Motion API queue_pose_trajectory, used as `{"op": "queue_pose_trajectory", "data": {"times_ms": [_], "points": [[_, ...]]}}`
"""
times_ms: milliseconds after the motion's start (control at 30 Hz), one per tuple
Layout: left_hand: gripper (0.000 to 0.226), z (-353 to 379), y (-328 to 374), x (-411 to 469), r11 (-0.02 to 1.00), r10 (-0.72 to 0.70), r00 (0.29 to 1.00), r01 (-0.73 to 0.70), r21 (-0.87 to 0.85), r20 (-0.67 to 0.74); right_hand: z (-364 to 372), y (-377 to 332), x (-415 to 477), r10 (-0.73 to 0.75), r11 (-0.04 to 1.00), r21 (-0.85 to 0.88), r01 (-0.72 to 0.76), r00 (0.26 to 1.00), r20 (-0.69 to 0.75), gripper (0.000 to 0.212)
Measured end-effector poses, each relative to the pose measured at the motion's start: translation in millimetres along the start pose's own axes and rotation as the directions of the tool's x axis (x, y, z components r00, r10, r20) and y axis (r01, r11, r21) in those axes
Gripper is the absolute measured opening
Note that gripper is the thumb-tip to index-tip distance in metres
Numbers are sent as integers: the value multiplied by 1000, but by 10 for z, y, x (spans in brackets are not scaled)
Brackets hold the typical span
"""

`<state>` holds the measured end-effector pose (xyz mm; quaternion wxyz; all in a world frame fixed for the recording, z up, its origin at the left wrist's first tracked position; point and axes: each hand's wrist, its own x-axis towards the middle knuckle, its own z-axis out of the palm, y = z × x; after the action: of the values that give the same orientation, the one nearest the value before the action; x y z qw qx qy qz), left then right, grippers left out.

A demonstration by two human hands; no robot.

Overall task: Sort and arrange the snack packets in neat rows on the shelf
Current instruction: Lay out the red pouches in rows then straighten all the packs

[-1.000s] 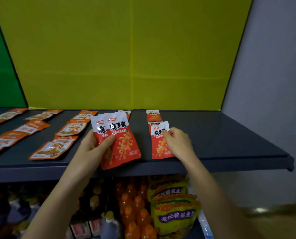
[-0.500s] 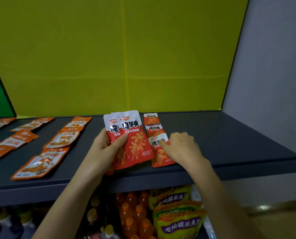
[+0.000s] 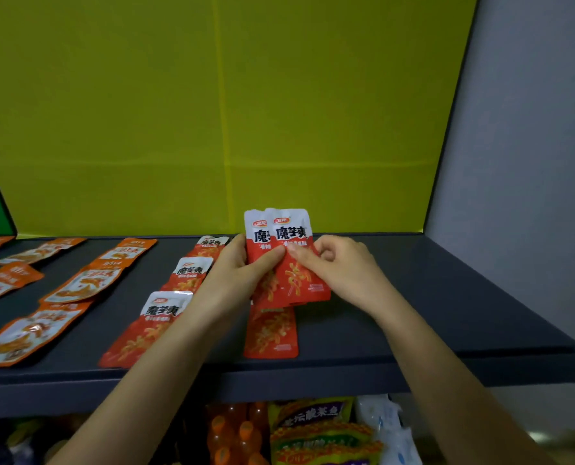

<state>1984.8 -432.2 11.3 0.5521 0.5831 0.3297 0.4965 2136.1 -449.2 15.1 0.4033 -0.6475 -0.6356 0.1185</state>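
My left hand point(image 3: 237, 276) grips a small stack of red and white snack packets point(image 3: 287, 260) upright above the dark shelf point(image 3: 430, 317). My right hand point(image 3: 341, 268) pinches the front packet of that stack at its right side. Under the stack another red packet point(image 3: 271, 333) lies flat near the shelf's front edge. A column of three red packets lies left of my left arm: one at the front point(image 3: 145, 330), one in the middle point(image 3: 187, 275), one at the back point(image 3: 209, 246).
Several orange packets point(image 3: 84, 283) lie in rows on the left part of the shelf. A yellow back panel point(image 3: 245, 112) and a grey wall point(image 3: 531, 162) bound the shelf. Orange bottles point(image 3: 232, 434) and yellow bags point(image 3: 319, 431) fill the shelf below.
My right hand left the flat packet on the shelf and came up to pinch the stack in my left hand. The view shifted, so the red packet column now shows left of my arm.
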Motion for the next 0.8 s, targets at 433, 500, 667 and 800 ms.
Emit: {"op": "queue_pose_trajectory", "data": {"times_ms": [433,500,667,800], "points": [[12,22,5,244,961,-258,956,239,-141,-141,-192,998,1010,357,932,39,-360,932,62,41],[10,26,-26,246,966,-248,957,234,-106,-148,-119,1062,1055,417,905,-114,-410,908,40,43],[8,71,-104,313,970,-241,960,232,-79,-140,-23,1051,1131,453,868,-203,-453,890,-46,49],[15,86,-152,352,972,-233,963,228,-50,-132,19,1080,1185,436,875,-189,-446,895,-96,48]]}}
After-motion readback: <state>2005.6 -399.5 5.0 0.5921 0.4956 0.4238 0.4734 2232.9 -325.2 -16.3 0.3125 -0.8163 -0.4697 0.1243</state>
